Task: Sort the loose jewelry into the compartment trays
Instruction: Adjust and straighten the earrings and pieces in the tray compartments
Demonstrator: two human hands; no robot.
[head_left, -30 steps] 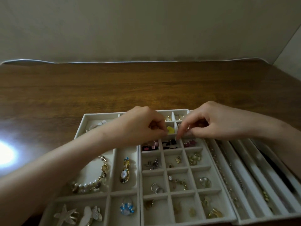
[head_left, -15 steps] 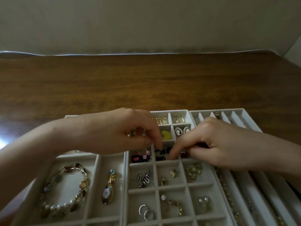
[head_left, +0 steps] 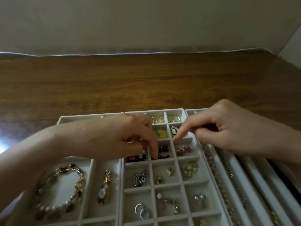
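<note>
Three white compartment trays lie side by side. Over the middle grid tray [head_left: 164, 187], my left hand [head_left: 123, 137] reaches in from the left. Its index finger points down into the cell of black earrings [head_left: 163, 152] and touches them. The other fingers are curled, with a small glint under them; I cannot tell if it is held. My right hand [head_left: 228, 128] comes from the right, its index fingertip on the divider beside the cameo brooch [head_left: 173, 130]. A yellow piece [head_left: 162, 134] lies between the two hands.
The left tray [head_left: 91, 176] holds a pearl and stone bracelet [head_left: 60, 190] and a gold pendant [head_left: 105, 186]. Chains lie in the long slots of the right tray [head_left: 231, 185]. Gold hoops [head_left: 157, 119] sit in the far cells. Brown table top [head_left: 146, 82] stretches to the wall.
The view has shifted, so the trays sit lower and nearer. My left index finger has dipped into the black earring cell. My right hand has drawn back right, its fingertip now by the cameo.
</note>
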